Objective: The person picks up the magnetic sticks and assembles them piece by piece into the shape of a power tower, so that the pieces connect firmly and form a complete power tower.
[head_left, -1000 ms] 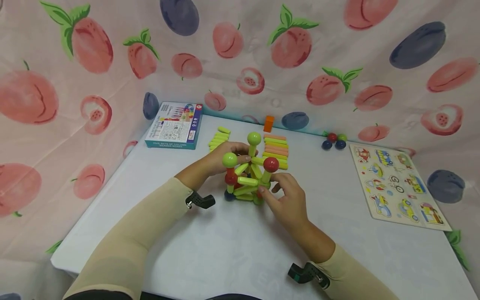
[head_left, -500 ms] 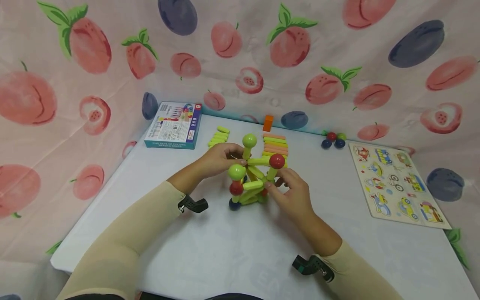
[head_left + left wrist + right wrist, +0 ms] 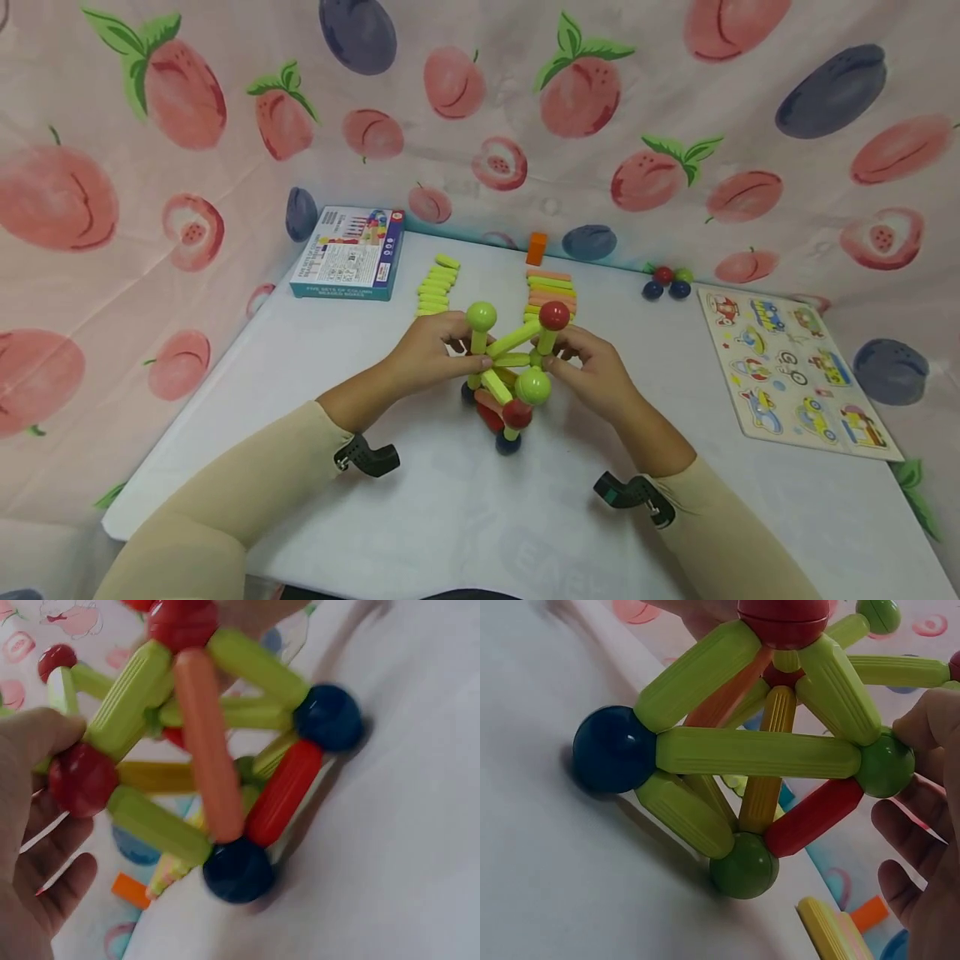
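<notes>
A frame of ribbed sticks and coloured balls (image 3: pixel 497 385) stands on the table between both hands. My left hand (image 3: pixel 430 354) grips it at a red ball (image 3: pixel 84 780), thumb in front. With thumb and fingers, my right hand (image 3: pixel 596 367) pinches a green ball (image 3: pixel 886 763) at the opposite side. Blue balls (image 3: pixel 238 870) and a lower green ball (image 3: pixel 744 865) sit at the bottom corners. Yellow-green, orange and red sticks link the balls. Short upright sticks rise from the top, carrying a light green ball (image 3: pixel 482 317) and a red ball (image 3: pixel 554 316).
Behind the frame lie a row of short green sticks (image 3: pixel 435 287) and a row of longer yellow and orange sticks (image 3: pixel 551 292). A box (image 3: pixel 348 254) lies back left, an orange block (image 3: pixel 537 248) at the back. Several balls (image 3: pixel 667 283) and a picture board (image 3: pixel 795 371) are on the right.
The frame has turned, so its left corner with the blue ball now points toward the person. My left hand has come nearer the person; the right hand has shifted slightly.
</notes>
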A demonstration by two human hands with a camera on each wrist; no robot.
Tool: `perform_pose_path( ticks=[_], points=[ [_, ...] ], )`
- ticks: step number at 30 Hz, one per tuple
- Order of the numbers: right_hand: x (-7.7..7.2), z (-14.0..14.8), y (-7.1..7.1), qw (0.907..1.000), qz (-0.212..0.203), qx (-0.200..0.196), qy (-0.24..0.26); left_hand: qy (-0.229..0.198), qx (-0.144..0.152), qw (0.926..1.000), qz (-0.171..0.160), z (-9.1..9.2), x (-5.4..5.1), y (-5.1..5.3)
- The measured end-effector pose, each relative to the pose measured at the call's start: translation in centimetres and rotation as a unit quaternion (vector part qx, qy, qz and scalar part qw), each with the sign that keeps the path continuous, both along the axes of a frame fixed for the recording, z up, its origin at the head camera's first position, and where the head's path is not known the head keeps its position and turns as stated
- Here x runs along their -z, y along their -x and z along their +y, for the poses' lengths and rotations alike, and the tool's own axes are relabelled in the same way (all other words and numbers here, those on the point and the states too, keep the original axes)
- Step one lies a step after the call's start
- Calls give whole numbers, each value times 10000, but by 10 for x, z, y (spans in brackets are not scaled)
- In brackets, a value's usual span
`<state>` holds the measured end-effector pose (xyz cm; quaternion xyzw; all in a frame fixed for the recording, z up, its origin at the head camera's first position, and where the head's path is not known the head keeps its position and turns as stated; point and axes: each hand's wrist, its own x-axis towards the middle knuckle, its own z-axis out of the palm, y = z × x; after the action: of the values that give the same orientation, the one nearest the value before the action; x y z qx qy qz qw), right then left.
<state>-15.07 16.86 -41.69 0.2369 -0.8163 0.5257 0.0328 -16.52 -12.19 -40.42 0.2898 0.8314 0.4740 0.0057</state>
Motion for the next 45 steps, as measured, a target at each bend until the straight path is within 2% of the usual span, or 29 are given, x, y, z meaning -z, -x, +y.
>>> perform_pose_path(
  ticks=[3, 6, 9, 12, 13, 15, 18, 20, 23, 26, 29, 31, 33, 35, 36, 37, 39, 40, 41, 43, 45],
  points=[
    [-1, -1, 2, 9999, -42, -60, 68, -259, -243, 9993, -73, 2, 1, -5],
    [-1, -2, 3, 9997, -240, 37, 25, -435, -329, 9985, -52, 4, 3, -7],
    [0, -2, -6, 9956, -712, 578, 188, -387, -255, 9989, -94, 4, 5, -8],
    [5, -6, -30, 9864, -965, 1152, 672, -79, -20, 9997, -222, 1, 7, -9],
    [7, -8, -40, 9852, -927, 1222, 765, 17, 67, 9996, -280, -1, 8, -10],
    [11, -15, -60, 9883, -679, 1109, 793, 147, 208, 9991, -352, -7, 10, -13],
    [12, -24, -85, 9956, -213, 845, 344, 45, 365, 9989, -293, -15, 12, -19],
    [10, -28, -93, 9967, -49, 796, 133, -70, 416, 9989, -224, -19, 12, -24],
    [9, -26, -94, 9962, 105, 863, -70, -123, 349, 9993, -96, -20, 13, -35],
    [10, -14, -85, 9969, 175, 755, -119, -135, 200, 9997, 81, -18, 16, -48],
    [14, 2, -74, 9988, 50, 472, 95, -243, 201, 9986, 416, -14, 18, -62],
    [16, 12, -65, 9995, -135, 149, 256, -345, 315, 9963, 721, -12, 21, -70],
    [17, 22, -53, 9985, -287, -353, 292, -447, 481, 9924, 1037, -12, 23, -74],
    [17, 33, -38, 9953, -422, -831, 264, -526, 685, 9874, 1328, -13, 25, -74],
    [17, 37, -29, 9952, -433, -868, 143, -558, 735, 9854, 1432, -15, 25, -72],
    [18, 41, -20, 9964, -351, -769, -65, -594, 740, 9842, 1493, -16, 25, -69],
    [19, 46, 0, 9970, -60, -292, -714, -636, 567, 9861, 1426, -19, 23, -59],
    [20, 46, 10, 9937, 63, 45, -1117, -675, 448, 9883, 1292, -19, 21, -52],
    [21, 44, 19, 9854, 170, 385, -1648, -686, 294, 9908, 1127, -19, 19, -45],
    [24, 37, 36, 9576, 421, 748, -2750, -773, 149, 9945, 696, -17, 16, -31],
    [30, 29, 49, 9253, 600, 724, -3673, -864, 285, 9955, 266, -14, 14, -20]
  ],
)
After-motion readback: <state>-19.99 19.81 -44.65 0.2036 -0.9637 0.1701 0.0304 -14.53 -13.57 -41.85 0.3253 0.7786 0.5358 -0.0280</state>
